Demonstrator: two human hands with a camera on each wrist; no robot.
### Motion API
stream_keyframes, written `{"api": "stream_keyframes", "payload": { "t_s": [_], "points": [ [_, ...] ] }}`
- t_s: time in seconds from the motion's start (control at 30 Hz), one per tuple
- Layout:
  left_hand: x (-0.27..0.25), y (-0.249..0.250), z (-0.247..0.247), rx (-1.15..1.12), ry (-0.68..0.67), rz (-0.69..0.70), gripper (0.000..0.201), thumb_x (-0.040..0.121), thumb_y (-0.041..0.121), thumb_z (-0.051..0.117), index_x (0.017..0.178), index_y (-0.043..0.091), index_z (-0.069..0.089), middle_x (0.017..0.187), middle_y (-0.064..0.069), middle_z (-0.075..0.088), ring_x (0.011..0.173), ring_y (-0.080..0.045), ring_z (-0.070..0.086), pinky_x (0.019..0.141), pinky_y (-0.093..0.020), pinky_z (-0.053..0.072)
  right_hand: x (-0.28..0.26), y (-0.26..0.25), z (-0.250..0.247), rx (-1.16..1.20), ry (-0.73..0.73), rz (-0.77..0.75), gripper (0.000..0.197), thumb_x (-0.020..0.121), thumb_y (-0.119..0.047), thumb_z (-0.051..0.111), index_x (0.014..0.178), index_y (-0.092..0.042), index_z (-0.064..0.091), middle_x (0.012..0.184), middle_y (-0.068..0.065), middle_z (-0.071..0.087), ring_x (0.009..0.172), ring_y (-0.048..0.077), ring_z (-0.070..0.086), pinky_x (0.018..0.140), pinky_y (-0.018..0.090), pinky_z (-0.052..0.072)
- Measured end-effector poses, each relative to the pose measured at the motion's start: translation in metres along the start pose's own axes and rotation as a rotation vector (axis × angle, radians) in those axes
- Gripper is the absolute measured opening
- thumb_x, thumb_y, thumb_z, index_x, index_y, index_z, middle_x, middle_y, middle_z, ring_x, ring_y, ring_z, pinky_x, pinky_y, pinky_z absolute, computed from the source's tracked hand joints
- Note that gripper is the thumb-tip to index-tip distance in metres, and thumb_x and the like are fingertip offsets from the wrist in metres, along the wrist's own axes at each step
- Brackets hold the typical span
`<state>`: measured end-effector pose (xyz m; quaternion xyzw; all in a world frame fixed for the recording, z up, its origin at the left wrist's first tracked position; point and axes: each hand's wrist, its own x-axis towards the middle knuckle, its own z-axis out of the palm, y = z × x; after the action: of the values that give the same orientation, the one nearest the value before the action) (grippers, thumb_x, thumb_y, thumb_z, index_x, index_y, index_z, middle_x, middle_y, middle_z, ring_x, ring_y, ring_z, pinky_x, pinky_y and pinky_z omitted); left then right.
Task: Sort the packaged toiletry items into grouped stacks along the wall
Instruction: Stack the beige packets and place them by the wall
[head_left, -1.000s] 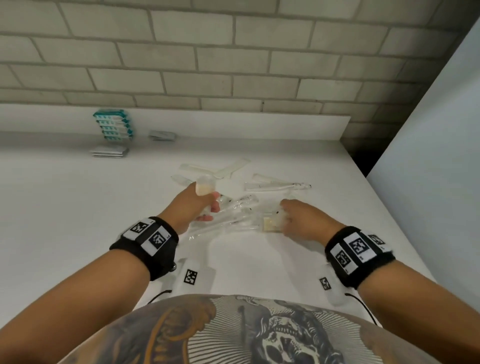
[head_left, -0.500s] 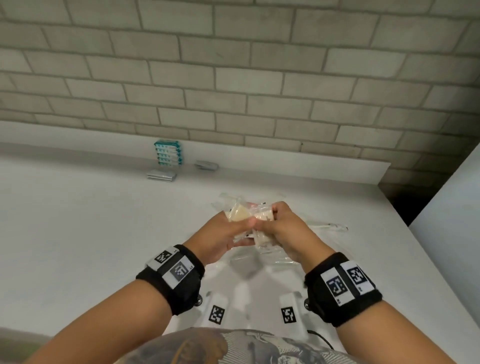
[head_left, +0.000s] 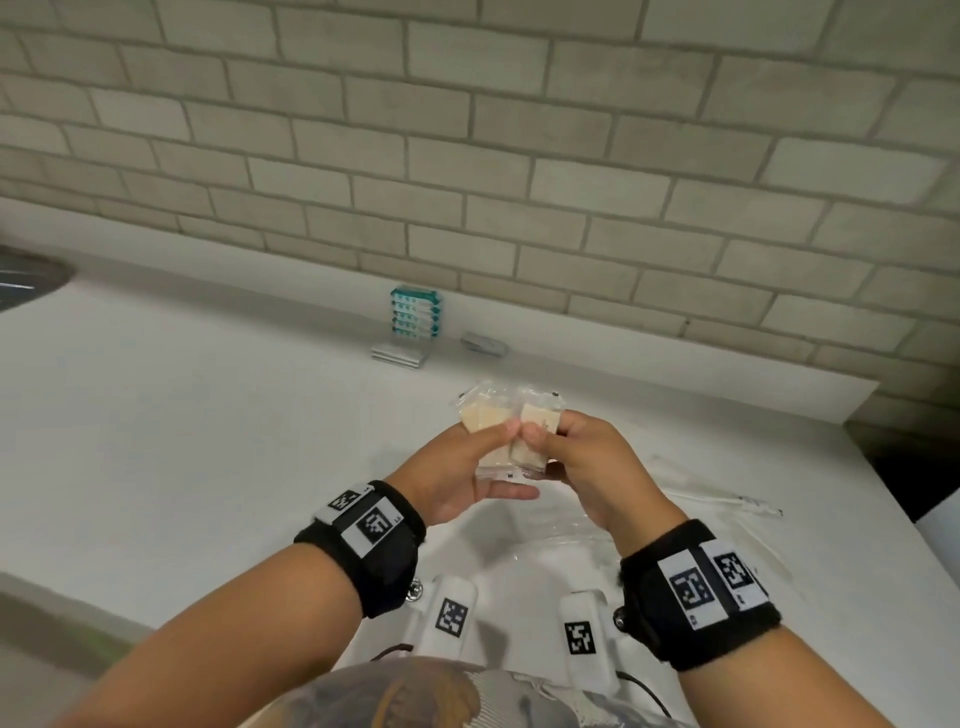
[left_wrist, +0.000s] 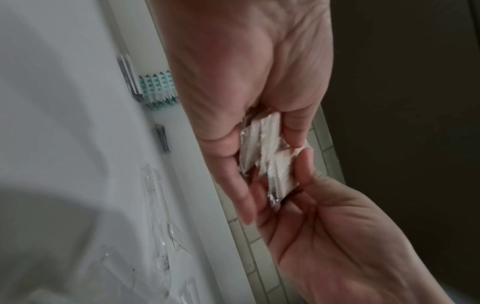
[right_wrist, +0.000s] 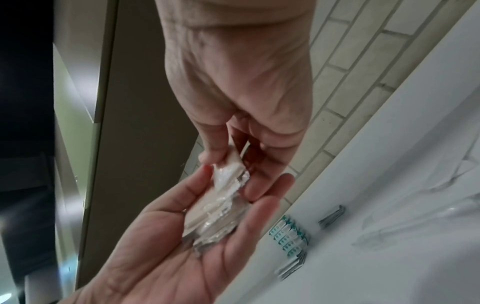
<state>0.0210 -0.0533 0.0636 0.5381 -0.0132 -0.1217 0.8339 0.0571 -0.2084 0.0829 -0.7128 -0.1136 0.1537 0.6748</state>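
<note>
Between your hands, the soap packets (head_left: 511, 431) show matt cream bars under crinkled, glossy clear plastic film. The counter (head_left: 182, 441) beneath you is smooth, matt white; the wall (head_left: 467, 130) behind it is rough matt brick. Your wristbands (head_left: 698, 592) are black cloth bearing printed paper-like markers.

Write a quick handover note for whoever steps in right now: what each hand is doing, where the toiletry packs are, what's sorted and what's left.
Left hand and right hand: both hold the clear-wrapped soap packets together above the counter.
Done: teal-and-white stack, flat white stack and small grey pack sit along the wall.
Left: place the soaps as a stack by the wall, then sort the clear-wrapped long items on the counter to the right.
</note>
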Motion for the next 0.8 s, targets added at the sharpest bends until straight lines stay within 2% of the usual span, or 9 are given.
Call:
{"api": "stream_keyframes", "payload": {
  "t_s": [0.1,0.2,0.27,0.33,0.4,0.47,0.53,0.67,0.8],
  "points": [
    [-0.003,0.006,-0.013,-0.014,0.016,-0.011,0.029,0.098,0.018,0.051,0.122,0.006,0.062,0.110,-0.014,0.070,0.099,-0.030,0.069,0.082,-0.042,0.059,0.005,-0.002,0.013,-0.238,0.075,-0.043,0.015,0.085,-0.015,0.071,0.096,-0.010,0.063,0.076,0.001,0.061,0.068,0.014,0.056,0.059,0.022,0.044],
    [-0.004,0.011,-0.026,0.008,0.059,0.022,0.027,0.098,0.021,0.051,0.119,0.008,0.062,0.108,-0.012,0.069,0.096,-0.024,0.069,0.081,-0.036,0.059,0.015,-0.002,0.026,-0.337,0.207,-0.056,0.034,0.078,-0.017,0.078,0.099,-0.019,0.050,0.077,0.000,0.053,0.066,0.014,0.054,0.061,0.026,0.045],
    [-0.003,0.016,-0.033,0.046,0.086,0.055,0.033,0.098,0.028,0.050,0.121,0.007,0.061,0.111,-0.012,0.067,0.101,-0.025,0.065,0.088,-0.037,0.056,0.018,-0.004,0.037,-0.264,0.210,-0.069,0.031,0.083,-0.016,0.074,0.100,-0.021,0.048,0.081,0.003,0.058,0.064,0.016,0.061,0.058,0.029,0.049],
    [-0.002,0.021,-0.039,0.083,0.088,0.084,0.032,0.098,0.030,0.051,0.118,0.008,0.062,0.112,-0.014,0.066,0.105,-0.028,0.063,0.092,-0.038,0.053,0.020,-0.006,0.046,-0.172,0.180,-0.072,0.027,0.087,-0.022,0.070,0.104,-0.020,0.050,0.087,0.005,0.062,0.072,0.017,0.067,0.063,0.032,0.057],
    [-0.001,0.027,-0.045,0.122,0.087,0.106,0.026,0.096,0.025,0.055,0.114,0.010,0.065,0.109,-0.013,0.067,0.103,-0.028,0.063,0.093,-0.039,0.051,0.022,-0.010,0.054,-0.136,0.154,-0.075,0.025,0.085,-0.031,0.071,0.097,-0.017,0.054,0.089,0.004,0.064,0.077,0.017,0.069,0.069,0.037,0.061],
    [0.002,0.030,-0.050,0.159,0.098,0.124,0.019,0.094,0.017,0.059,0.110,0.012,0.067,0.106,-0.009,0.069,0.101,-0.024,0.065,0.093,-0.042,0.051,0.028,-0.010,0.057,-0.160,0.172,-0.092,0.021,0.088,-0.024,0.069,0.085,-0.008,0.056,0.083,0.007,0.066,0.074,0.021,0.068,0.067,0.037,0.061],
    [0.004,0.032,-0.057,0.147,0.136,0.132,0.015,0.093,0.010,0.059,0.104,0.014,0.068,0.102,-0.004,0.070,0.099,-0.022,0.067,0.091,-0.044,0.054,0.034,-0.010,0.055,-0.146,0.217,-0.076,0.015,0.091,-0.012,0.064,0.084,0.001,0.059,0.074,0.011,0.066,0.065,0.023,0.065,0.063,0.033,0.060],
    [0.005,0.037,-0.076,0.109,0.213,0.131,0.014,0.090,0.005,0.063,0.102,0.013,0.062,0.094,-0.006,0.064,0.091,-0.020,0.065,0.084,-0.043,0.058,0.038,-0.008,0.058,-0.106,0.228,-0.018,0.016,0.090,-0.009,0.064,0.076,-0.003,0.059,0.066,0.014,0.063,0.054,0.023,0.061,0.054,0.031,0.056],
    [0.002,0.037,-0.089,0.176,0.186,0.107,0.021,0.087,0.000,0.064,0.103,0.014,0.062,0.092,-0.007,0.066,0.087,-0.024,0.066,0.071,-0.036,0.055,0.039,0.000,0.070,-0.225,0.143,0.039,0.017,0.090,-0.007,0.063,0.074,-0.005,0.057,0.065,0.017,0.063,0.058,0.030,0.061,0.058,0.035,0.055]
  ]
}}
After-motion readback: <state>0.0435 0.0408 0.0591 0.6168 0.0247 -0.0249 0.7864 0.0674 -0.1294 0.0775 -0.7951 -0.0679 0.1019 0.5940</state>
